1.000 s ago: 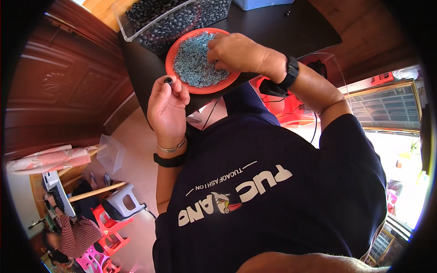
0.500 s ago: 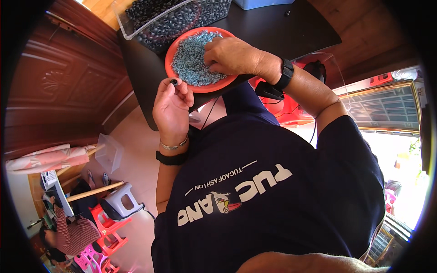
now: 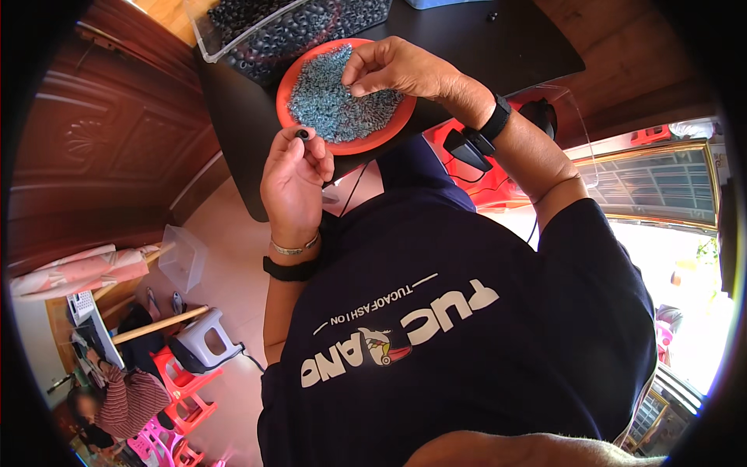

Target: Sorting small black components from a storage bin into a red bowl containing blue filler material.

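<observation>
An orange round plate (image 3: 285, 109) on the black table holds a heap of tiny shiny bluish-silver pieces (image 3: 327, 97), too small to tell their exact kind. Above the heap is my right hand (image 3: 401, 71), thumb and fingertips pinched together; whatever lies between them is too small to make out. At the plate's near left edge, my left hand (image 3: 294, 167) is palm up. Its thumb and forefinger grip a small black round part with a hole (image 3: 302, 135), while the other fingers curl loosely.
Behind the plate stands a clear plastic box (image 3: 206, 47) filled with black round parts. A blue container (image 3: 436, 3) sits at the table's far edge, near a loose small black part (image 3: 492, 16). Red stools (image 3: 187, 393) and a seated person (image 3: 136, 401) are at lower left.
My right hand has lifted up off the heap, fingertips still pinched. My left hand keeps the black part and has barely moved.
</observation>
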The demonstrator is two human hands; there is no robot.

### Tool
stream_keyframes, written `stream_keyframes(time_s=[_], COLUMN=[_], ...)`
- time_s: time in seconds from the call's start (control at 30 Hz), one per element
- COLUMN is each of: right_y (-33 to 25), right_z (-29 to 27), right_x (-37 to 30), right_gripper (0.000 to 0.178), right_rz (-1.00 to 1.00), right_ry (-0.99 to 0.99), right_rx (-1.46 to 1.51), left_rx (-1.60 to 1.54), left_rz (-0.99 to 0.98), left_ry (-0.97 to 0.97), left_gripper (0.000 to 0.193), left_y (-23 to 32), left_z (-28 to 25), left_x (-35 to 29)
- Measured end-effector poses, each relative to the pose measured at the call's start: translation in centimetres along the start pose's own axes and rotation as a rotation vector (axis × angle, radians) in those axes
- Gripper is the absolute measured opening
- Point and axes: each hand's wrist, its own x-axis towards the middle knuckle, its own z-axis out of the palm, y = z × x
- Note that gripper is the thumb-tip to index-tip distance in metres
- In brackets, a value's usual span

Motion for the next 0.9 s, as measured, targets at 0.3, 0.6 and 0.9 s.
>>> stream_keyframes(time_s=[0.3,0.6,0.9], right_y=[-1.2,-3.5,-2.8], right_z=[0.9,2.1,2.0], right_x=[-0.9,-2.0,-2.1], right_gripper=[0.019,0.011,0.013], right_rz=[-0.035,-0.251,-0.229], right_ry=[-0.022,-0.055,-0.072], right_rx=[-0.009,-0.108,-0.018], left_rx=[0.151,0.196,0.116], left_rz=[0.014,0.027,0.017], left_ry=[-0.030,-0.117,-0.069], left_gripper=[0.019,0.021,0.017], left_y=[-0.2,-0.1,-0.3], left_z=[0.5,2.0,2.0], left_x=[0.0,1.5,2.1])
